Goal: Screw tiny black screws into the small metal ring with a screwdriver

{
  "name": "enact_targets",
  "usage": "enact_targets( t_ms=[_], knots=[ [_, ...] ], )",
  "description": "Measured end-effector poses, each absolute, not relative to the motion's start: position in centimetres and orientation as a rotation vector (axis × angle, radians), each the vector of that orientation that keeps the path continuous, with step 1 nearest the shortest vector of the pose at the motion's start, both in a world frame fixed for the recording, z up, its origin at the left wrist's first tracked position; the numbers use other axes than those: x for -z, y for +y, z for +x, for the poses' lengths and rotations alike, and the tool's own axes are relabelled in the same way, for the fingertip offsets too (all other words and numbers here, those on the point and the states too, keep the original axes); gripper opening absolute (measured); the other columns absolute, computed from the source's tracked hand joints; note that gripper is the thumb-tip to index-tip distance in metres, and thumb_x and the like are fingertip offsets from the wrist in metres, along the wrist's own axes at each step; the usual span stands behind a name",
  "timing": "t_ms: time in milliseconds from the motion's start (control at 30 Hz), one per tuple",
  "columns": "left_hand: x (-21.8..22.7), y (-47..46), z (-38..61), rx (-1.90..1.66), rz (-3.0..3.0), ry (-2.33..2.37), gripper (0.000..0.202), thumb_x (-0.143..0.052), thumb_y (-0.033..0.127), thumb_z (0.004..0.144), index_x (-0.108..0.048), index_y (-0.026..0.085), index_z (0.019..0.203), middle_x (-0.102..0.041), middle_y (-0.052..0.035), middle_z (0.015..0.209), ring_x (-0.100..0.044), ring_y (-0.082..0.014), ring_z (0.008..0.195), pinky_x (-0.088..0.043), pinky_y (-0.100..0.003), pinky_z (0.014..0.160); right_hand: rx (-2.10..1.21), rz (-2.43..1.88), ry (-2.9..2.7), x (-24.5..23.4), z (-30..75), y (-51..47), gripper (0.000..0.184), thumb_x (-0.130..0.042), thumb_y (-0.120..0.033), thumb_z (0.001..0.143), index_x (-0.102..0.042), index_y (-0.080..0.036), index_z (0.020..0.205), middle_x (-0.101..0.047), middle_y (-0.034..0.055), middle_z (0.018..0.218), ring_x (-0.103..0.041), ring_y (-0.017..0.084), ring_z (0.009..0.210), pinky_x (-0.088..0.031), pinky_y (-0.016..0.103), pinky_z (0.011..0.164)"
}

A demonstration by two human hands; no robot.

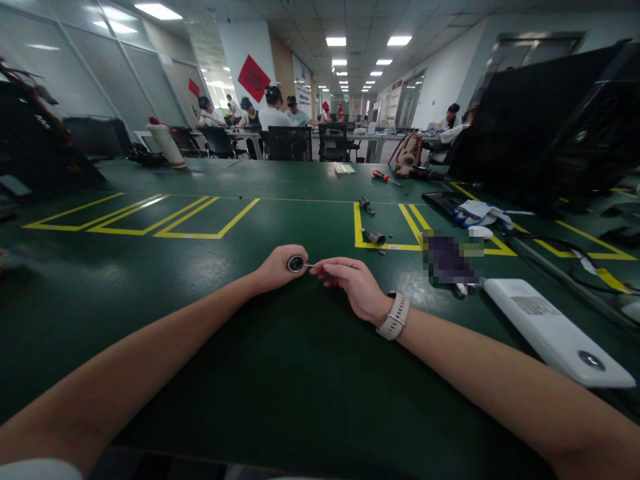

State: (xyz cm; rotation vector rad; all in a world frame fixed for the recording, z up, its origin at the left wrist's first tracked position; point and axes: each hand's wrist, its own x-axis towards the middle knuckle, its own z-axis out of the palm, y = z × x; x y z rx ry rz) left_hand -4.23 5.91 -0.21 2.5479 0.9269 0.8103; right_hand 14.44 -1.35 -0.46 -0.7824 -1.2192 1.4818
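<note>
My left hand is closed around a round metal connector, whose dark open end faces me. Between the fingertips of my right hand is a thin metal rod, its other end meeting the connector's side. Whether that tip enters a hole is too small to tell. Beyond my right hand lie a second metal connector and a similar metal part. Tiny dark pieces rest close to the second connector.
Yellow tape marks rectangles on the green table. To the right are a white power bank, a blurred dark phone-like object, cables and gloves. A red screwdriver lies farther back. A pale cylinder stands at back left. Several people sit beyond.
</note>
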Motion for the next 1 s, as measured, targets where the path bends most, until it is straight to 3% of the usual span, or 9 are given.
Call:
enact_targets(
  t_ms=[367,1000],
  knots=[
    [0.58,6.14,-4.19,-0.866,2.638,0.967,0.008,-0.054,0.02,0.071,-0.051,0.015,0.066,-0.051,0.0019,0.062,-0.048,-0.0101,0.058,-0.037,-0.021,0.055,-1.378,-0.877,-1.229,0.16,13.64,-1.81,0.012,-0.06,-0.024,0.072,-0.07,-0.019,0.078,-0.067,0.0044,0.085,-0.056,0.016,0.08,-0.04,0.031,0.068],
    [0.52,6.18,-4.32,-0.823,2.646,0.923,0.012,-0.055,0.02,0.072,-0.049,0.015,0.063,-0.049,0.0028,0.061,-0.046,-0.0093,0.056,-0.037,-0.021,0.054,-1.507,-0.808,-1.123,0.16,14.3,-1.3,0.014,-0.058,-0.023,0.072,-0.07,-0.015,0.074,-0.069,0.006,0.077,-0.059,0.015,0.072,-0.041,0.031,0.069]
  ],
)
